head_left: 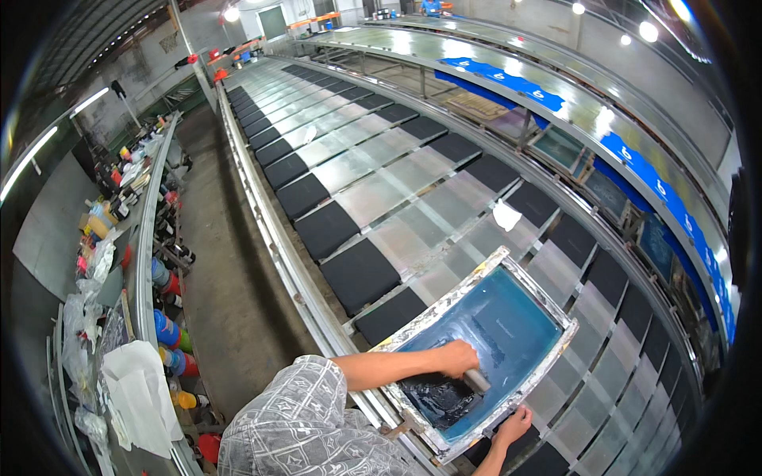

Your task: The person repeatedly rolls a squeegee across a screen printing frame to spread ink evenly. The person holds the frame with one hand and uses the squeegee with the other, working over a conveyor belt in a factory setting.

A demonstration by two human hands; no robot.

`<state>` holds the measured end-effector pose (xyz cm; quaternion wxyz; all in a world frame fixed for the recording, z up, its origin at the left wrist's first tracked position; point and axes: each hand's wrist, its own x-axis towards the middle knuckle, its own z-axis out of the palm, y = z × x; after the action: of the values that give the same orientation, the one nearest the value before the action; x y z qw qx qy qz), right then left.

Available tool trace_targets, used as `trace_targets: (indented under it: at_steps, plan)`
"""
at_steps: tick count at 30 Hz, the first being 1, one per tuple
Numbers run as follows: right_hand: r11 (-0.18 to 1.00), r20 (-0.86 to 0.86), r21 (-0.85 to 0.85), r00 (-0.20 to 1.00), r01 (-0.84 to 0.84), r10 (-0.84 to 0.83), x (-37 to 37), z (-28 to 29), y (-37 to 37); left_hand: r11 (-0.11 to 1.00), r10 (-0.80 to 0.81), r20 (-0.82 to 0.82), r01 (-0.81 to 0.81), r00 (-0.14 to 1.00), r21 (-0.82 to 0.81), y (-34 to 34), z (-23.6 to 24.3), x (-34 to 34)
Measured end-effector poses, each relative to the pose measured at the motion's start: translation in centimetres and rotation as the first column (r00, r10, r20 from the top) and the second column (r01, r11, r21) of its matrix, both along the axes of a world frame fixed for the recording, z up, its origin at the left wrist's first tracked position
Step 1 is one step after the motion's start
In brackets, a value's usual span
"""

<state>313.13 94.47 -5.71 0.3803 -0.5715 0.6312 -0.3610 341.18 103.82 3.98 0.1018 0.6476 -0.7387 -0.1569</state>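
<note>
My left hand grips a squeegee inside the screen frame; my right hand is at its edge (whether gripping, I can't tell). Black panels and a white scrap lie beyond.

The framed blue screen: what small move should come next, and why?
Probably the left hand should draw the grey bar across the blue screen: it grips that bar, dark, wet-looking ink lies beside it, and the right hand is at the frame's edge.
</note>
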Motion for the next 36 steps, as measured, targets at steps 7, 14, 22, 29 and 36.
trace_targets:
  at_steps: [7,14,22,29,36]
  plan:
    - [0.999,-0.035,-0.004,0.998,0.045,-0.045,0.8,4.3,1.2,0.973,-0.11,0.032,0.101,0.993,0.21,3.0,1.7,-1.9]
    - [0.997,0.003,0.055,0.998,0.058,-0.058,-0.1,1.5,1.3,0.978,-0.13,0.116,0.108,0.985,0.178,-1.6,3.3,-0.4]
    - [0.987,0.033,0.136,0.996,0.083,-0.088,0.3,1.9,1.5,0.956,-0.142,-0.002,0.137,0.99,0.26,4.8,1.9,-1.7]
    - [0.989,0.01,0.125,0.997,0.08,-0.082,0.6,2.4,1.3,0.976,-0.119,0.157,0.086,0.981,0.199,-3.5,3.2,0.9]
    - [0.985,-0.004,0.153,0.997,0.079,-0.08,0.7,2.8,1.5,0.978,-0.097,0.125,0.072,0.987,0.195,-4.7,2.4,1.6]
